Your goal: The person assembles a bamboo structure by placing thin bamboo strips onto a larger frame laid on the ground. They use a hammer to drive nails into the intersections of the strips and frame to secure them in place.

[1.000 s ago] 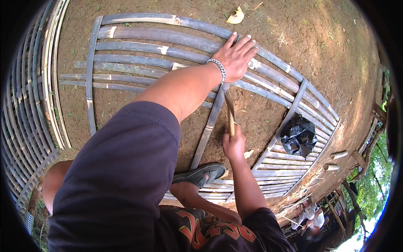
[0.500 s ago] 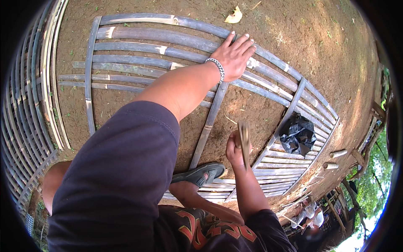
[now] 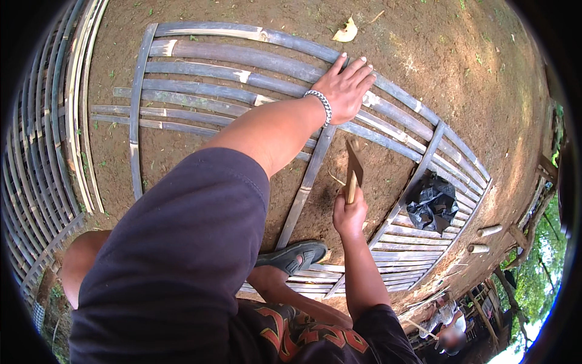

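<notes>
My left hand (image 3: pixel 344 91), with a chain bracelet at the wrist, lies flat with fingers spread on the bamboo slats (image 3: pixel 242 54) of a lattice panel on the ground. It presses where a crosspiece (image 3: pixel 306 182) meets the upper slats; the joint beneath is hidden. My right hand (image 3: pixel 350 213) is closed round the light wooden handle of a chopping knife (image 3: pixel 356 167). Its broad dark blade stands up above the fist, slightly blurred, below the left hand and apart from the bamboo. My sandalled foot (image 3: pixel 295 255) rests at the crosspiece's lower end.
A crumpled black plastic bag (image 3: pixel 432 203) lies on the panel's right part. Another slatted bamboo panel (image 3: pixel 36 158) and long pale strips (image 3: pixel 82 109) are at the left. Two short bamboo pieces (image 3: pixel 485 232) lie at the right. Another person (image 3: pixel 448 321) is at the lower right.
The chopping knife has swung from an edge-on blur to a tilted position with its blade showing, and my right fist has risen slightly. My left hand stays on the slats.
</notes>
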`<move>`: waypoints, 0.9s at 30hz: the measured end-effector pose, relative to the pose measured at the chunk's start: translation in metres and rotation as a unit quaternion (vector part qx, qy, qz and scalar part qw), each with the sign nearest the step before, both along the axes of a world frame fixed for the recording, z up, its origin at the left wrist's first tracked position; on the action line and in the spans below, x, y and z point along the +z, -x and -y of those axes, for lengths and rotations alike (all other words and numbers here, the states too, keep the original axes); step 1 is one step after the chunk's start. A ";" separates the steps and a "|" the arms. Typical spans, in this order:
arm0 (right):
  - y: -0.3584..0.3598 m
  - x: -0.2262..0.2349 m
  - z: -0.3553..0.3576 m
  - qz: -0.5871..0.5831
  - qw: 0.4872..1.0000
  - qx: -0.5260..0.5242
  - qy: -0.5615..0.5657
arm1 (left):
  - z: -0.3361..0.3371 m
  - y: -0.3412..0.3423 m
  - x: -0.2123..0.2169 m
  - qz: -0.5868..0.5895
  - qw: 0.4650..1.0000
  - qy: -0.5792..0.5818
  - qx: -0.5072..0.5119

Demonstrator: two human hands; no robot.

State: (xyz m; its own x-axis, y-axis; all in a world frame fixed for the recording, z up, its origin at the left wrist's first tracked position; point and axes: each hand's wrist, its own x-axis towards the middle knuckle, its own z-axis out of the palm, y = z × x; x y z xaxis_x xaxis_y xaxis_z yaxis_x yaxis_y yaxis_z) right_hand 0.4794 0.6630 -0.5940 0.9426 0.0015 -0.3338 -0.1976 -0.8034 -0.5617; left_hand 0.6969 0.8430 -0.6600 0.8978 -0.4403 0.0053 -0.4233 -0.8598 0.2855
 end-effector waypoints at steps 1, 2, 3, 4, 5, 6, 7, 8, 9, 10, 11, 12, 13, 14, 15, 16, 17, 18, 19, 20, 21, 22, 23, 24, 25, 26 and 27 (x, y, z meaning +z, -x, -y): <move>0.001 0.009 0.000 0.061 0.997 0.005 -0.040 | -0.001 -0.001 0.000 0.006 1.000 0.002 0.002; 0.011 -0.001 0.006 0.099 0.993 0.019 -0.066 | -0.001 0.000 0.000 0.011 1.000 0.004 0.003; 0.020 -0.007 0.010 0.103 0.993 0.029 -0.058 | 0.001 0.004 0.000 0.003 1.000 0.003 0.001; 0.021 -0.008 0.010 0.111 0.992 0.040 -0.050 | 0.002 0.004 0.001 -0.001 1.000 0.003 -0.002; 0.021 -0.009 0.010 0.118 0.991 0.050 -0.042 | 0.004 0.003 0.003 -0.005 1.000 0.002 -0.004; 0.019 -0.013 0.007 -0.021 0.999 0.027 0.036 | 0.003 0.002 -0.001 -0.003 1.000 -0.001 -0.002; 0.019 -0.012 0.009 -0.018 0.999 0.018 0.026 | 0.004 0.001 0.001 -0.008 1.000 0.001 -0.002; 0.020 -0.011 0.012 -0.014 1.000 0.010 0.016 | 0.005 0.001 0.003 -0.014 1.000 0.002 -0.002; 0.019 -0.010 0.014 -0.010 1.000 0.001 0.006 | 0.005 0.000 0.004 -0.019 1.000 0.003 -0.002; 0.017 0.002 0.008 0.029 0.999 -0.011 -0.032 | 0.005 0.004 0.003 -0.015 1.000 0.006 0.000; 0.023 -0.002 0.010 0.062 0.997 0.010 -0.041 | 0.004 0.006 0.001 -0.011 1.000 0.010 0.002; 0.033 -0.011 0.015 0.095 0.994 0.030 -0.049 | 0.004 0.008 -0.001 -0.008 1.000 0.013 0.004; 0.028 -0.013 0.013 0.133 0.988 0.052 -0.059 | 0.003 0.004 0.000 0.002 1.000 0.015 0.008; 0.021 -0.012 0.010 0.086 0.994 0.039 -0.045 | 0.004 0.003 0.001 0.006 1.000 0.003 0.002; 0.015 -0.014 0.010 0.028 0.999 0.026 -0.013 | 0.004 0.001 0.002 0.006 1.000 0.003 0.002; 0.011 -0.016 0.009 -0.032 0.999 0.013 0.018 | 0.001 0.001 0.001 0.006 1.000 0.002 0.003; 0.009 -0.017 0.009 -0.091 0.995 0.000 0.050 | 0.000 0.000 0.001 0.006 1.000 0.002 0.004; 0.012 -0.011 0.011 -0.083 0.994 0.001 0.073 | -0.001 -0.002 0.001 0.007 1.000 0.005 0.006; 0.012 -0.006 0.009 -0.069 0.997 -0.021 0.042 | 0.001 -0.002 0.000 0.007 1.000 0.013 0.006; 0.012 -0.001 0.006 -0.053 0.998 -0.043 0.012 | 0.003 0.000 0.000 0.007 1.000 0.021 0.006; 0.014 0.002 0.003 -0.038 0.997 -0.064 -0.019 | 0.005 0.003 0.000 -0.005 1.000 0.019 0.003; 0.014 0.004 -0.003 -0.016 0.996 -0.081 -0.037 | 0.004 0.002 0.003 -0.012 1.000 0.012 0.001; 0.012 0.007 -0.011 -0.009 0.993 -0.104 -0.060 | 0.002 0.001 0.005 -0.020 1.000 0.004 0.000; 0.009 0.008 -0.020 -0.001 0.988 -0.127 -0.084 | 0.000 0.001 0.008 -0.023 1.000 -0.009 -0.001; 0.007 0.008 -0.027 0.005 0.983 -0.152 -0.106 | -0.002 0.003 0.009 -0.026 0.999 0.017 0.004; 0.003 0.003 -0.031 -0.007 0.976 -0.178 -0.125 | -0.009 0.007 0.009 -0.029 0.999 0.043 0.009; -0.001 -0.002 -0.037 0.001 0.971 -0.191 -0.142 | -0.019 0.012 0.010 -0.033 0.997 0.067 0.015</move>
State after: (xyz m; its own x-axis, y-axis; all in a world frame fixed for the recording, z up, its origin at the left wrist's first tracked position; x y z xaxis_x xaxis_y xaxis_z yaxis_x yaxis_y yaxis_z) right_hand 0.4809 0.7001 -0.5961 0.8930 -0.2571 -0.3695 -0.4499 -0.4833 -0.7510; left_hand 0.6846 0.8615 -0.6504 0.9107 -0.4131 0.0030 -0.3751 -0.8236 0.4254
